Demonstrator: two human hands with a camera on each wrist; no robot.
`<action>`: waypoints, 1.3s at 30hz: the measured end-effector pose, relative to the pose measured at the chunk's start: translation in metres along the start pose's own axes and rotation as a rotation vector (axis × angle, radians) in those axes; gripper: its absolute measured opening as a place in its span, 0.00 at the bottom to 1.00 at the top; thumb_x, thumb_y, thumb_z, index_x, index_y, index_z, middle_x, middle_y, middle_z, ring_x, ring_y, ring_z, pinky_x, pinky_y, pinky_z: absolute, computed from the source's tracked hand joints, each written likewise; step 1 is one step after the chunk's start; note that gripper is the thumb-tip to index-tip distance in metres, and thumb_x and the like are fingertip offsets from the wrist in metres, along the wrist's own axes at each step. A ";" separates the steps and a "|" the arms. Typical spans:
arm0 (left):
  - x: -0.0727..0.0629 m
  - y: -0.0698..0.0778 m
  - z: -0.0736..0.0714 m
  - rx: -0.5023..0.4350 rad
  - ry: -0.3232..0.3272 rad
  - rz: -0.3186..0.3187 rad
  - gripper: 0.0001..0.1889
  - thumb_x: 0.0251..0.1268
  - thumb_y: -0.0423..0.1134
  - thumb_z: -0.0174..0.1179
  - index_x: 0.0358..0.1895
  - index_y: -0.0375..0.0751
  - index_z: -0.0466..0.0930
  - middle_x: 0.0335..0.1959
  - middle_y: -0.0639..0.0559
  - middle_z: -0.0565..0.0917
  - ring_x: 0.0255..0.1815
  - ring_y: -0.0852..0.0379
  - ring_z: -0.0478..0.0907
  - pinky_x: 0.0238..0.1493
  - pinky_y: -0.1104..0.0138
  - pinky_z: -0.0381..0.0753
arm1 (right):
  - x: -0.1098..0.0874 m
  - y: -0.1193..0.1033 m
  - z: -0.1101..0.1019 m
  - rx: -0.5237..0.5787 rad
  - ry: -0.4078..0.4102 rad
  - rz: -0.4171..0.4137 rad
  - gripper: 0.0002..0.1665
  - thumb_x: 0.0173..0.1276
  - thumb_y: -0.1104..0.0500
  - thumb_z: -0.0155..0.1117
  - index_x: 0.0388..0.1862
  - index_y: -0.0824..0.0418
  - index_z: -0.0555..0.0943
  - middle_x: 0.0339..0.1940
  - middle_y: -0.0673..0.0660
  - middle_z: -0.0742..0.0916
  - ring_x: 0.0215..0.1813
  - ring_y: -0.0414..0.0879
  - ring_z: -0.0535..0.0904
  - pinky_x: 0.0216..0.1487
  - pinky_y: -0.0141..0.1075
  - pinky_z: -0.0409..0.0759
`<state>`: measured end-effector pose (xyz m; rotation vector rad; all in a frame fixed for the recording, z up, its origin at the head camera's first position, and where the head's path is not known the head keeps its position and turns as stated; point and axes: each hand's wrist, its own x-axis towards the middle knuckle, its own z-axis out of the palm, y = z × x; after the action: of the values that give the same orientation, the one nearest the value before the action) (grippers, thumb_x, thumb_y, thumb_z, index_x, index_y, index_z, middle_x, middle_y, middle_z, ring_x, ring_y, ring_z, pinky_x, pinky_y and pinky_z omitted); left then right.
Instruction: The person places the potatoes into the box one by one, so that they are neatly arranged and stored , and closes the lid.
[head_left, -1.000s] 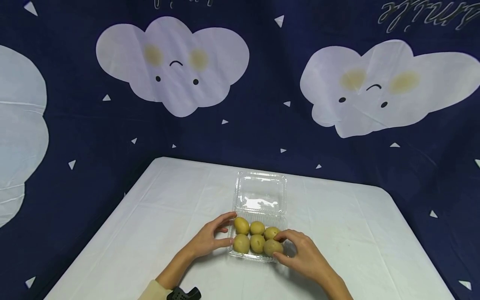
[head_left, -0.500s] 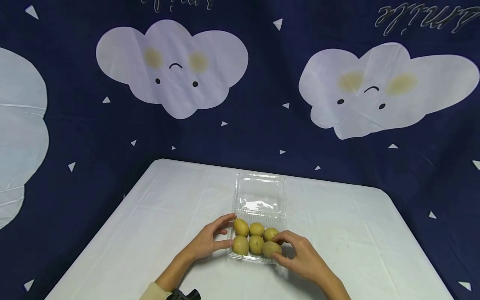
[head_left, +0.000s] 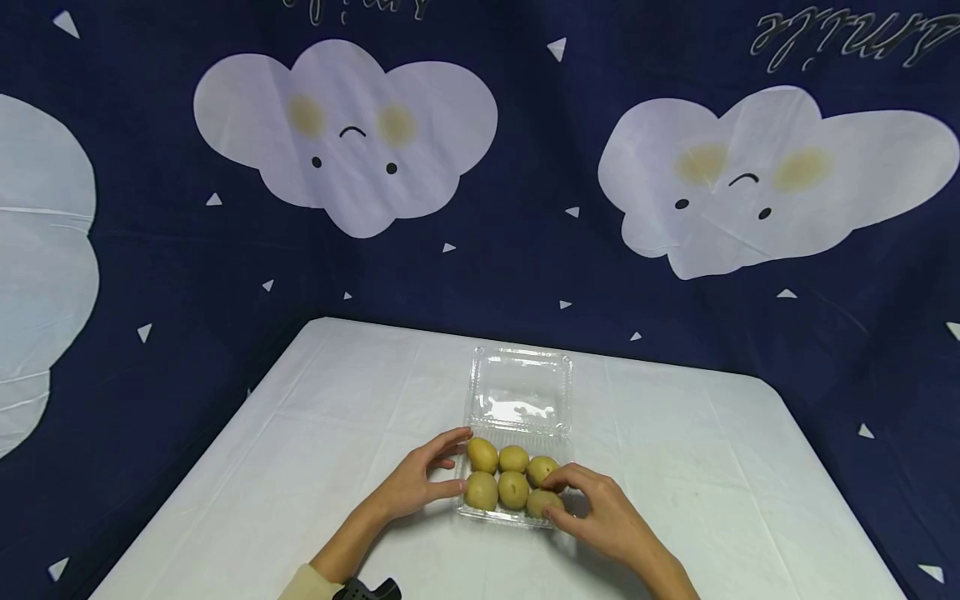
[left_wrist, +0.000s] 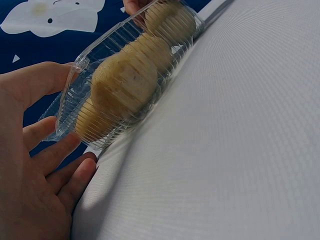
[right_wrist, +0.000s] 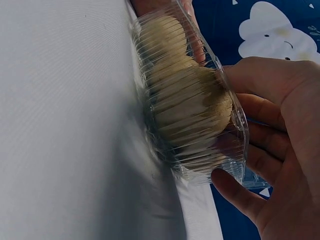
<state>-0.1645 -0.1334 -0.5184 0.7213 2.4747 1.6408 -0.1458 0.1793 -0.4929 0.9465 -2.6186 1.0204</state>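
Observation:
A hinged clear plastic box (head_left: 498, 519) lies on the table with its lid folded back, holding two rows of round, yellow to tan, potato-like pieces. My right hand (head_left: 611, 518) reaches over the right end, thumb and fingertips around the front-right potato-like piece (head_left: 542, 504). In the right wrist view that hand's thumb and fingers come over the box rim. My left hand (head_left: 411, 481) touches the left end, thumb near the front and index finger near the back. The left wrist view shows the left fingers (left_wrist: 57, 152) fairly extended along the ribbed wall (left_wrist: 75, 102).
The transparent lid (head_left: 525, 392) lies flat behind the box. A white cloth covers the table (head_left: 375, 392). Behind it hangs a dark blue curtain (head_left: 525, 267) with clouds and small triangles. A black wristband (head_left: 367, 590) shows at the left sleeve.
The front-right potato-like piece has sunk slightly lower into the box, with my right fingers following it. My left hand stays at the left end. The head view has tilted a little upward.

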 end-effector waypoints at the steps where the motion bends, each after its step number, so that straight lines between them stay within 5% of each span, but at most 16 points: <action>1: 0.000 0.000 0.000 0.000 0.001 0.001 0.40 0.55 0.47 0.67 0.72 0.48 0.58 0.71 0.51 0.67 0.67 0.51 0.69 0.63 0.59 0.76 | 0.000 0.000 0.000 -0.002 0.003 -0.006 0.16 0.54 0.49 0.73 0.43 0.46 0.81 0.42 0.37 0.85 0.45 0.33 0.81 0.49 0.33 0.82; 10: -0.001 0.001 0.001 0.000 0.012 -0.018 0.40 0.56 0.46 0.66 0.72 0.48 0.57 0.71 0.49 0.66 0.65 0.47 0.72 0.63 0.55 0.75 | 0.000 0.002 -0.010 0.029 0.059 -0.037 0.16 0.58 0.50 0.70 0.45 0.49 0.81 0.45 0.41 0.85 0.48 0.35 0.80 0.49 0.33 0.82; 14: -0.003 0.015 0.000 -0.012 0.002 -0.053 0.39 0.57 0.42 0.66 0.72 0.46 0.57 0.71 0.43 0.65 0.63 0.42 0.72 0.63 0.48 0.73 | 0.000 0.005 -0.018 0.033 0.081 -0.030 0.18 0.60 0.50 0.69 0.48 0.49 0.80 0.49 0.44 0.84 0.53 0.36 0.78 0.48 0.32 0.82; 17: -0.004 0.019 -0.002 -0.014 -0.006 -0.061 0.39 0.57 0.42 0.66 0.72 0.47 0.57 0.72 0.47 0.64 0.66 0.44 0.70 0.64 0.50 0.73 | -0.001 0.007 -0.023 -0.023 0.103 -0.009 0.21 0.59 0.48 0.69 0.52 0.47 0.78 0.53 0.42 0.82 0.56 0.36 0.75 0.50 0.33 0.81; 22: -0.001 0.003 -0.001 -0.010 0.007 -0.024 0.40 0.57 0.46 0.66 0.72 0.49 0.56 0.72 0.53 0.63 0.67 0.51 0.69 0.63 0.60 0.76 | -0.006 0.012 -0.032 -0.198 0.155 0.081 0.30 0.58 0.42 0.68 0.59 0.42 0.74 0.56 0.39 0.79 0.56 0.36 0.74 0.53 0.39 0.80; 25: -0.001 0.005 -0.002 -0.011 0.015 -0.019 0.39 0.59 0.43 0.65 0.72 0.47 0.56 0.73 0.48 0.62 0.67 0.47 0.70 0.62 0.58 0.77 | -0.011 0.018 -0.039 -0.266 0.168 0.145 0.34 0.57 0.38 0.67 0.63 0.40 0.71 0.59 0.40 0.78 0.58 0.39 0.74 0.56 0.45 0.78; 39: 0.008 0.009 -0.014 0.088 0.058 -0.066 0.37 0.60 0.49 0.63 0.71 0.49 0.58 0.71 0.51 0.65 0.64 0.45 0.72 0.57 0.56 0.81 | -0.019 0.045 -0.055 -0.246 0.152 0.322 0.36 0.59 0.33 0.61 0.66 0.38 0.68 0.59 0.46 0.78 0.59 0.46 0.74 0.55 0.52 0.76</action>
<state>-0.1729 -0.1392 -0.5032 0.6031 2.5951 1.5613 -0.1624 0.2508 -0.4834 0.3862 -2.7367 0.7683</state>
